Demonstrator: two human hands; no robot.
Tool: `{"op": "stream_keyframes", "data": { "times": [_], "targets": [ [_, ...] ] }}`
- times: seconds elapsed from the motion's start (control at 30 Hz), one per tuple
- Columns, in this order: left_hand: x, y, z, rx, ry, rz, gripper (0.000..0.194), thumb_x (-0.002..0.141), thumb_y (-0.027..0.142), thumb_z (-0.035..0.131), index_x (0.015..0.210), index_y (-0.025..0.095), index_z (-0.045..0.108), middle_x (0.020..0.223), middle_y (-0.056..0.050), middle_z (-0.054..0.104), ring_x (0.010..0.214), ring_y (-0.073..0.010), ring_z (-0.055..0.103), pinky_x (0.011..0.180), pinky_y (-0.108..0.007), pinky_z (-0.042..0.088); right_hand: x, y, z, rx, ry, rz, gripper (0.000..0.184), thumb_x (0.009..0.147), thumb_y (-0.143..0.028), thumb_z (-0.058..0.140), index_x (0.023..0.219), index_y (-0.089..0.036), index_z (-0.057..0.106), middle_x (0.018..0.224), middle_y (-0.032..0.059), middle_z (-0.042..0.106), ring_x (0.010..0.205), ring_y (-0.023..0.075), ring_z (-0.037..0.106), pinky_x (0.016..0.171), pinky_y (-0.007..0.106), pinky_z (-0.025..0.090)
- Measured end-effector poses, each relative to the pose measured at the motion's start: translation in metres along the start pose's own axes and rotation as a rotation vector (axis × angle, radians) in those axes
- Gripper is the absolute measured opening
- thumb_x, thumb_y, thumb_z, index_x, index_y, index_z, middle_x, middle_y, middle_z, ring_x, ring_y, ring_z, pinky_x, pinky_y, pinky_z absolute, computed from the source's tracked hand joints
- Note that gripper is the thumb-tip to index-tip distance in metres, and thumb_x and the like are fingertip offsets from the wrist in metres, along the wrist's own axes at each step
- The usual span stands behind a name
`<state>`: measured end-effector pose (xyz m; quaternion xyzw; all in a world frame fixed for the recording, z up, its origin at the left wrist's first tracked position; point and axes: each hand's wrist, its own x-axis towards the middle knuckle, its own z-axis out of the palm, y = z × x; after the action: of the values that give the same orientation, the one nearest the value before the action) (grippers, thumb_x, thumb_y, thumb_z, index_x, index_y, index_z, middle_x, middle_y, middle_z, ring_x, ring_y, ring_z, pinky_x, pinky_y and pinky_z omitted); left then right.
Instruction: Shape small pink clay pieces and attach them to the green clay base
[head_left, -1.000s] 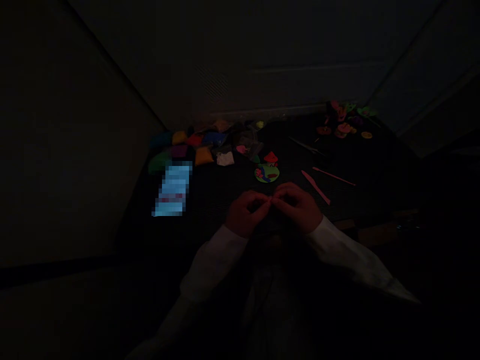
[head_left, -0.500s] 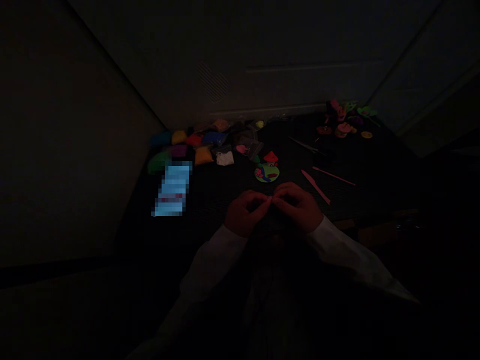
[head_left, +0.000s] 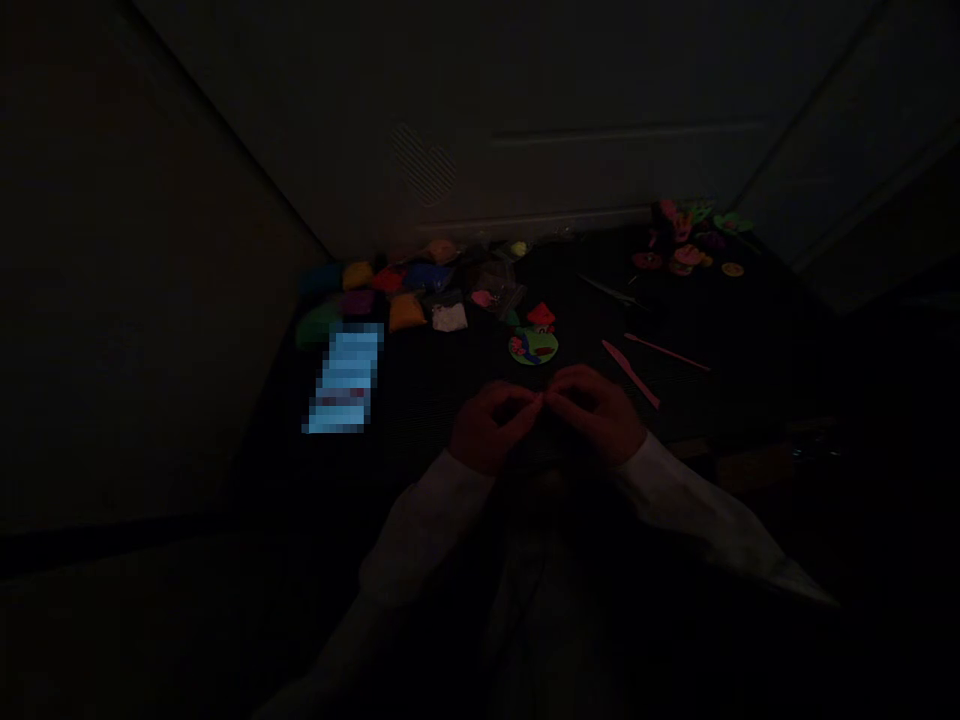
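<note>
The scene is very dark. My left hand (head_left: 491, 428) and my right hand (head_left: 596, 412) meet fingertip to fingertip over the near edge of a dark table (head_left: 750, 340). Both are curled into a pinch; what they hold between the fingertips is too small and dim to name. Just beyond them stands a small clay figure on a round green base (head_left: 534, 345) with a red top. Two pink modelling tools (head_left: 631, 373) lie to the right of my right hand.
Several coloured clay packets (head_left: 390, 290) lie at the table's back left. A glowing blue screen (head_left: 343, 378) sits left of my hands. Small finished clay pieces (head_left: 686, 245) cluster at the back right. A pale wall rises behind the table.
</note>
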<state>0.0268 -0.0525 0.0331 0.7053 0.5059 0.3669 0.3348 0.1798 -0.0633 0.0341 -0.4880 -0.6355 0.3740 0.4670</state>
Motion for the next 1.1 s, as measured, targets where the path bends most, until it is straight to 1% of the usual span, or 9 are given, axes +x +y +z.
{"op": "stream_keyframes", "data": {
  "times": [0.17,0.67,0.8,0.93,1.1],
  "targets": [
    [-0.0001,-0.0032,0.0008,-0.033,0.001,0.005,0.016,0.068,0.034,0.056,0.073,0.019,0.060,0.073,0.000,0.062,0.065,-0.0103,0.055,0.059,-0.022,0.042,0.0002,0.0007,-0.0008,0.013,-0.001,-0.003,0.010,0.072,-0.026,0.054,0.074,-0.017,0.057,0.083,0.0031,0.052,0.078,0.0123,0.050,0.071,0.027,0.040],
    [0.0007,-0.0009,0.0005,-0.015,-0.007,0.001,0.014,0.068,0.031,0.057,0.072,0.018,0.060,0.072,0.000,0.061,0.064,-0.0101,0.054,0.057,-0.022,0.041,-0.0001,0.0014,-0.0009,-0.040,-0.016,-0.035,0.009,0.072,-0.026,0.055,0.073,-0.018,0.057,0.083,0.0032,0.052,0.078,0.0123,0.050,0.071,0.027,0.040],
    [0.0000,-0.0009,0.0005,-0.027,-0.002,0.004,0.015,0.068,0.032,0.057,0.073,0.018,0.060,0.073,0.000,0.061,0.065,-0.0104,0.054,0.058,-0.022,0.042,-0.0002,0.0015,-0.0013,-0.021,-0.005,-0.046,0.009,0.072,-0.026,0.054,0.073,-0.018,0.056,0.083,0.0030,0.051,0.078,0.0121,0.050,0.071,0.027,0.040],
    [0.0001,-0.0003,0.0005,-0.034,-0.013,-0.005,0.015,0.068,0.032,0.057,0.073,0.018,0.061,0.073,-0.001,0.061,0.063,-0.0105,0.055,0.057,-0.023,0.042,-0.0003,0.0009,-0.0018,-0.034,-0.026,-0.049,0.010,0.072,-0.027,0.055,0.075,-0.018,0.057,0.084,0.0032,0.051,0.078,0.0122,0.050,0.069,0.027,0.040],
    [0.0003,0.0008,-0.0001,-0.050,-0.010,-0.006,0.014,0.067,0.031,0.057,0.072,0.018,0.061,0.074,-0.001,0.062,0.065,-0.0110,0.055,0.058,-0.023,0.043,-0.0002,0.0003,-0.0014,-0.046,-0.036,-0.072,0.009,0.072,-0.026,0.055,0.074,-0.018,0.057,0.084,0.0027,0.052,0.078,0.0117,0.050,0.070,0.026,0.040]
  ]
}}
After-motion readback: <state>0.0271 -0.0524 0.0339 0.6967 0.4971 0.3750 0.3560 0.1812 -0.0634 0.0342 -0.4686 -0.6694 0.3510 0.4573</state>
